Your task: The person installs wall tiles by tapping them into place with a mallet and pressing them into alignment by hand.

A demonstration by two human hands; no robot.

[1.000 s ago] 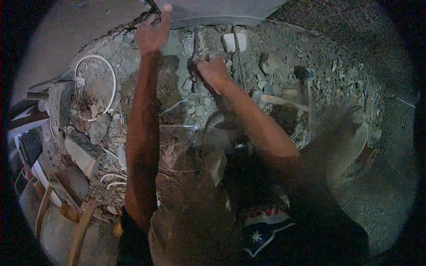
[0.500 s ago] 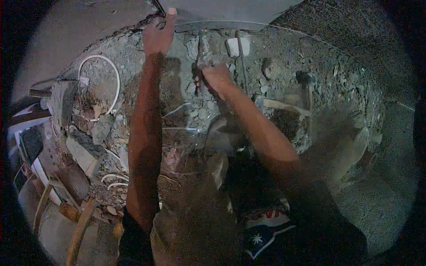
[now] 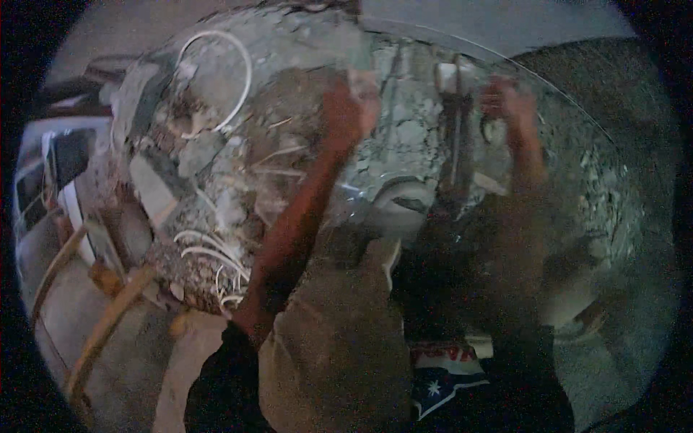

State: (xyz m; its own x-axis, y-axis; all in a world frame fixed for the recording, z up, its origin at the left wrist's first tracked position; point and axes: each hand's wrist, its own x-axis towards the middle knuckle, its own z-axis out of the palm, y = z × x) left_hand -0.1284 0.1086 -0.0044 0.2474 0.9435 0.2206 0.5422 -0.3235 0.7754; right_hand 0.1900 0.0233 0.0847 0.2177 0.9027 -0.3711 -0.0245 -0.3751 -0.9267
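Observation:
My left hand (image 3: 355, 105) is raised over the rubble, smeared by motion; its fingers seem bent, but whether they hold anything cannot be made out. Beside it runs a strip of grey broken mortar (image 3: 406, 133). My right hand (image 3: 514, 105) is also blurred, stretched forward farther right, and its grip is unclear. Between the hands a dark metal rod (image 3: 456, 137) lies lengthwise, near a small white block (image 3: 447, 74). Below my right hand shows a short pale piece (image 3: 491, 182), perhaps part of a wooden handle.
A white cable loop (image 3: 247, 76) and more white cables (image 3: 209, 242) lie on the rubble at left. Broken slabs (image 3: 153, 184) rest beside them. Curved wooden bars (image 3: 108, 339) stand at lower left. A pale wall (image 3: 476, 25) borders the far side.
The view has shifted, so the rubble appears farther right. My right hand has left the rod area and moved right. My left hand has come down from the far edge and right.

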